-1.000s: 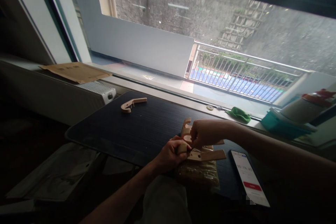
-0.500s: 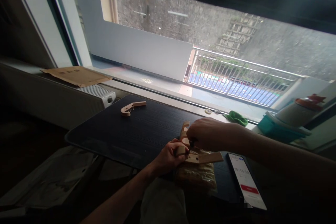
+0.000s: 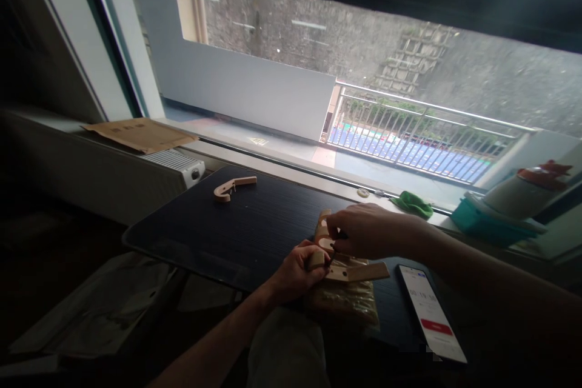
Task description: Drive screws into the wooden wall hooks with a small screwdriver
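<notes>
My left hand [image 3: 300, 270] is closed around the curved end of a pale wooden hook [image 3: 364, 273], whose straight arm points right and shows dark holes. Just above it, my right hand [image 3: 359, 230] has thumb and finger pinched by a small dark thing, too shadowed to name. Under the right fingers stands another pale wooden piece with rounded openings [image 3: 324, 244], partly covered by the hand. Below the held hook lies a packet in clear, shiny plastic [image 3: 345, 303]. A similar wooden hook [image 3: 234, 185] rests on the table farther left, with small pins or screws at it.
The dark table [image 3: 195, 236] stands against a window sill. A phone [image 3: 430, 312] showing a timer lies at right. On the sill are a green cloth [image 3: 413, 204], a teal box [image 3: 491, 221] with a bottle [image 3: 522, 194], and a brown envelope [image 3: 143, 133] at left.
The view has shifted slightly, moving everything a little right. My right fingers have turned a little at the wooden piece; my left hand keeps its hold on the hook.
</notes>
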A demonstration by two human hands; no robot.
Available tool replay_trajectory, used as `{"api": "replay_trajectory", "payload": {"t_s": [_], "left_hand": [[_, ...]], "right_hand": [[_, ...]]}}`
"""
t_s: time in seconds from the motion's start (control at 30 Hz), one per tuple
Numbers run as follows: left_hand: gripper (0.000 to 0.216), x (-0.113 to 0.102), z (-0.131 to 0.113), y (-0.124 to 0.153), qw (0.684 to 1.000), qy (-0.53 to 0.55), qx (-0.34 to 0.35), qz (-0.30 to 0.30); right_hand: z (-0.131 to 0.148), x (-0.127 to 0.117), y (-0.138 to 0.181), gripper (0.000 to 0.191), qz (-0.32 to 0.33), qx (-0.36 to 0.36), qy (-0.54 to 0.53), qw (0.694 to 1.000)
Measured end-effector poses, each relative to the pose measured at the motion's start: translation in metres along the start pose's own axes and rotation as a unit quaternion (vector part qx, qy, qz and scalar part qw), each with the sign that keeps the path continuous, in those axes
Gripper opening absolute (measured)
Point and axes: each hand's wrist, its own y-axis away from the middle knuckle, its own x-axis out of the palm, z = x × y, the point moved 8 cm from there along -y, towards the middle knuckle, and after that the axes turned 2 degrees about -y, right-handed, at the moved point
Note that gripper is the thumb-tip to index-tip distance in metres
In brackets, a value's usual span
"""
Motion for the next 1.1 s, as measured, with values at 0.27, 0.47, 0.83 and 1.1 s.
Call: {"api": "replay_trajectory", "payload": {"t_s": [0.27, 0.47, 0.83, 1.1], "left_hand": [[0.011, 0.001, 0.001, -0.002, 1.0, 0.017, -0.005, 0.008], [0.036, 0.002, 0.007, 0.01, 0.993, 0.106, -0.03, 0.037], [0.039, -0.002, -0.008, 0.018, 0.999, 0.01, -0.023, 0.021], [0.032, -0.007, -0.01, 0.013, 0.998, -0.03, -0.045, 0.031]], "right_hand": [[-0.008, 0.007, -0.005, 0.025, -0.064, 0.054, 0.003, 0.997], [-0.019, 0.013, 0.0, 0.023, -0.11, 0.12, -0.021, 0.986], [-0.024, 0.018, 0.017, 0.022, -0.155, 0.094, -0.062, 0.981], [-0.047, 0.028, 0.034, 0.026, -0.193, 0.085, -0.172, 0.962]]}}
